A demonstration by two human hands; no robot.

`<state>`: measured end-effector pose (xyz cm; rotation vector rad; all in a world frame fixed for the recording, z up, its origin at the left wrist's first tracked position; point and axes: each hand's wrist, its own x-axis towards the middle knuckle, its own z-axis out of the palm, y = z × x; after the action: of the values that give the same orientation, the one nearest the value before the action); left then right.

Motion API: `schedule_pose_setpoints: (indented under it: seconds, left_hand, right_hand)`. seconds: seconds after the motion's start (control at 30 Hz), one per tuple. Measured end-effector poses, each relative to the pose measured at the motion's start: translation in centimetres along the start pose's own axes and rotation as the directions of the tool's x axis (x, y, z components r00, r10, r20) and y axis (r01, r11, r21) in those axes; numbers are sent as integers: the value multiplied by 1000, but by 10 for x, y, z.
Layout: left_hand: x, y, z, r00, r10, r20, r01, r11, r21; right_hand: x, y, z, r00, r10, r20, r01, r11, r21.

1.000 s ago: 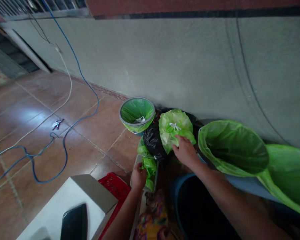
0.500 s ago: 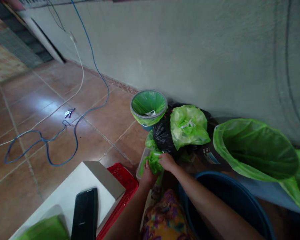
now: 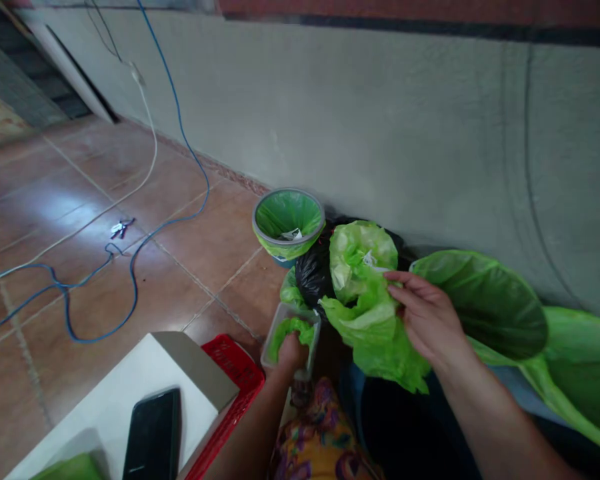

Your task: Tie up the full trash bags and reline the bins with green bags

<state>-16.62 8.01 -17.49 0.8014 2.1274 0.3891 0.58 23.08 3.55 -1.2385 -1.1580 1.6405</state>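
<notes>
My right hand [image 3: 430, 320] is closed on a crumpled, thin light-green plastic bag [image 3: 380, 333], pinched near its top. The bag hangs down over the dark opening of a large blue tub [image 3: 353, 393]. My left hand [image 3: 292, 352] reaches down into a clear plastic container [image 3: 269, 353] with more green plastic bags [image 3: 300, 327] inside. The fingers of that hand are hidden among the plastic, so their grip does not show.
A tied green bag [image 3: 347, 247] rests on a black bag [image 3: 315, 270] by a small lined bin [image 3: 289, 240]. Lined bins [image 3: 485, 300] stand right. At left are a white box [image 3: 155, 363], phone [image 3: 153, 433], red basket [image 3: 243, 363], keys [image 3: 123, 229] and blue cable [image 3: 133, 280].
My right hand has moved up and right, away from the container, drawing a green plastic bag out with it. My left hand has stayed at the container, now lower in it.
</notes>
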Motion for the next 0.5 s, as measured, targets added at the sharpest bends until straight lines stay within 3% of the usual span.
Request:
schedule_pose_setpoints:
  seconds: [0.03, 0.1, 0.17, 0.23, 0.27, 0.33, 0.37, 0.4, 0.43, 0.5]
  left_hand:
    - [-6, 19, -14, 999, 28, 20, -26, 996, -88]
    - [-24, 62, -47, 973, 229, 21, -208, 917, -339]
    - [-49, 108, -84, 883, 468, -39, -426, 765, -482]
    - [-80, 153, -116, 723, 684, -96, -640, 612, -465]
    - [-96, 174, -129, 612, 783, -106, -741, 522, -422]
    - [-127, 209, -144, 371, 928, -31, -889, 345, -301]
    - [-141, 223, -146, 292, 956, 28, -926, 290, -241]
    - [-153, 235, -146, 251, 964, 84, -948, 262, -181]
    - [-162, 243, -144, 247, 961, 123, -957, 262, -124]
    - [-175, 252, -137, 310, 942, 126, -948, 317, -32]
  right_hand:
    - [-5, -6, -1, 999, 15, 33, -15, 1000, -6]
    - [-16, -22, -5, 992, 22, 124, -18, 999, -38]
    - [-29, -42, -12, 970, 1, 242, 26, 994, -109]
    - [-45, -66, -22, 930, -34, 367, 118, 971, -209]
    - [-55, -78, -27, 906, -57, 420, 179, 950, -256]
    - [-76, -100, -38, 858, -119, 499, 308, 898, -315]
    - [-86, -110, -44, 839, -153, 522, 364, 871, -330]
    - [-96, -119, -51, 828, -187, 529, 410, 846, -342]
    - [-105, -126, -59, 826, -218, 520, 443, 822, -358]
    - [-122, -136, -81, 855, -273, 441, 472, 764, -440]
